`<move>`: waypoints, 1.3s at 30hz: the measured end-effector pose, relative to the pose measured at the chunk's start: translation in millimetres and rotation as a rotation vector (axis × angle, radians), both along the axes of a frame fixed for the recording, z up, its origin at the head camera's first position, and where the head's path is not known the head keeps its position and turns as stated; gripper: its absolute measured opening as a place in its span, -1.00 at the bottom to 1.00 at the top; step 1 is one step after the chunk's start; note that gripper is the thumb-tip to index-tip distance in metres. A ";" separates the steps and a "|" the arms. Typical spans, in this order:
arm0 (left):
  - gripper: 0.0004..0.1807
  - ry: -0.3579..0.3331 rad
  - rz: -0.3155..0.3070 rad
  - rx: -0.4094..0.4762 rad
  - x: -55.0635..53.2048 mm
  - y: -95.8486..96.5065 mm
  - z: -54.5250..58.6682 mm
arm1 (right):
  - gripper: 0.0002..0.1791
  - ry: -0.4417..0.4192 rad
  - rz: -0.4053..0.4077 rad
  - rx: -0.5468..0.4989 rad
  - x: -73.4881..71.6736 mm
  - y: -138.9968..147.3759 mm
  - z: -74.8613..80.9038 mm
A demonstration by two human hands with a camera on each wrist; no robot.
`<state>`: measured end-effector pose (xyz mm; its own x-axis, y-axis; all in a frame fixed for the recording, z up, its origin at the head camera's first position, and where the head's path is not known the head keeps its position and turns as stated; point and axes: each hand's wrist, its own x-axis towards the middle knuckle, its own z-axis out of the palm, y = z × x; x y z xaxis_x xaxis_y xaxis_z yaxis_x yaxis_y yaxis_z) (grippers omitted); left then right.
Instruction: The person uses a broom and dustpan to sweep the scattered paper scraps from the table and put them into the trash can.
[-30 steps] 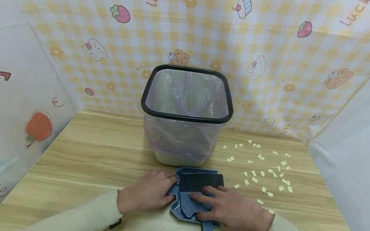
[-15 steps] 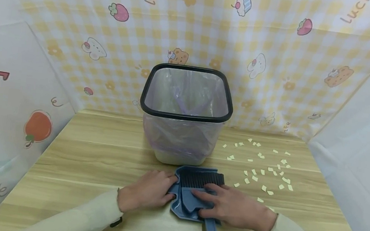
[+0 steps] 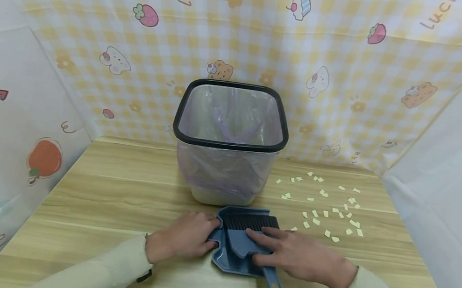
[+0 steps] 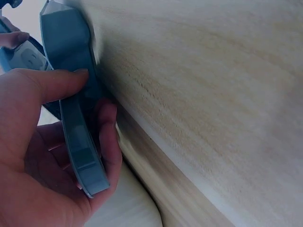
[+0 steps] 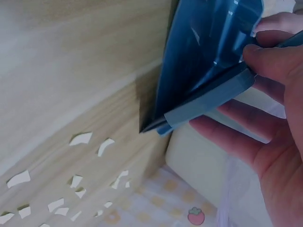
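Note:
My left hand (image 3: pixel 182 237) grips the handle (image 4: pixel 85 156) of a blue-grey dustpan (image 3: pixel 230 265), thumb on top and fingers curled beneath, as the left wrist view shows. Lying over the pan is a hand brush (image 3: pixel 241 241) with dark bristles (image 3: pixel 250 222). My right hand (image 3: pixel 307 260) holds this brush between thumb and fingers, near where its body meets the looped handle (image 3: pixel 273 282). In the right wrist view the brush (image 5: pixel 210 101) stands partly off the pan (image 5: pixel 203 47), its bristle tips by the pan's front lip.
A lined bin (image 3: pixel 229 145) with a black rim stands just behind the dustpan. Small pale-yellow paper scraps (image 3: pixel 326 214) lie scattered on the right of the wooden tabletop (image 3: pixel 124 189). A checked cloth (image 3: pixel 242 37) hangs behind, with white sheets at both sides.
My right hand has shifted slightly right, turning the brush so its handle swings right and away from me. My left hand and the dustpan stay nearly in place.

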<state>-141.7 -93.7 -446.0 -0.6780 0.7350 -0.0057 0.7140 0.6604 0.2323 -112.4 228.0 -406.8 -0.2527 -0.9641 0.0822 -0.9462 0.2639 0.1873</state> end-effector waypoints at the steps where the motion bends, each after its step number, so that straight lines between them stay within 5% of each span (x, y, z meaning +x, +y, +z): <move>1: -0.63 0.007 -0.003 0.003 0.0 -0.2 -0.1 | -0.40 -0.017 -0.003 -0.004 -0.1 1.0 1.8; 9: -0.67 0.053 -0.022 0.023 -0.8 -1.9 -2.7 | -0.70 -0.216 -0.002 -0.160 -5.7 11.4 14.8; 15: -0.67 0.055 -0.020 0.029 -1.0 -2.5 -3.3 | -0.63 -0.325 0.013 -0.274 -10.7 21.7 25.6; 23: -0.67 0.040 -0.020 0.033 -1.5 -3.2 -3.0 | -0.53 -0.388 -0.080 -0.294 -10.1 38.9 42.1; 30: -0.69 0.031 -0.024 0.041 -2.7 -4.2 -3.1 | -0.47 -0.548 -0.102 -0.378 -14.2 51.9 47.1; 39: -0.68 0.030 -0.023 0.038 -3.4 -4.9 -5.4 | -0.71 -0.712 -0.222 -0.397 -22.0 61.8 51.3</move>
